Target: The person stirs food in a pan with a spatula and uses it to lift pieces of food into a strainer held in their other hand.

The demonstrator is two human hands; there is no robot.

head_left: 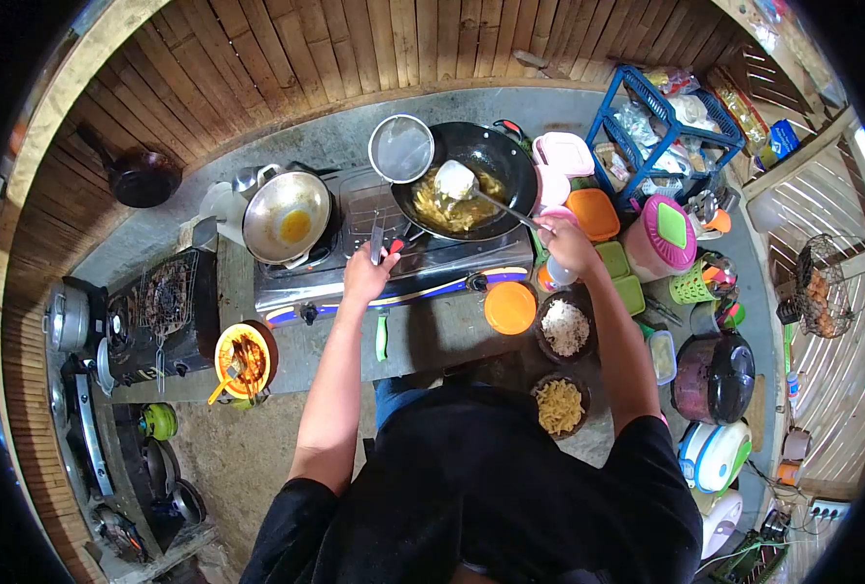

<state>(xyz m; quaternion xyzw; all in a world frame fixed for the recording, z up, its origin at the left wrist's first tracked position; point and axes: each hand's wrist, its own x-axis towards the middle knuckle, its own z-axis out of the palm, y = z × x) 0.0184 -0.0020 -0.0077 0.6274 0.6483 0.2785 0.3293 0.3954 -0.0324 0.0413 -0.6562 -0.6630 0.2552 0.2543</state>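
My left hand (366, 274) is closed on the handle of a round mesh strainer (401, 149), whose bowl is over the left rim of a black wok (499, 156). The wok's black and red handle is close beside that hand. My right hand (567, 245) grips the long handle of a metal spatula (455, 180), its blade inside the wok above yellowish food pieces (444, 212) in oil. The wok sits on the right burner of a gas stove (413, 279).
A second pan (287, 216) with a little oil stands on the left burner. An orange bowl (242, 362) of red sauce, a green-handled knife (382, 336), an orange lid (510, 308), a bowl of white food (564, 327) and a bowl of yellow pieces (560, 406) lie nearer me.
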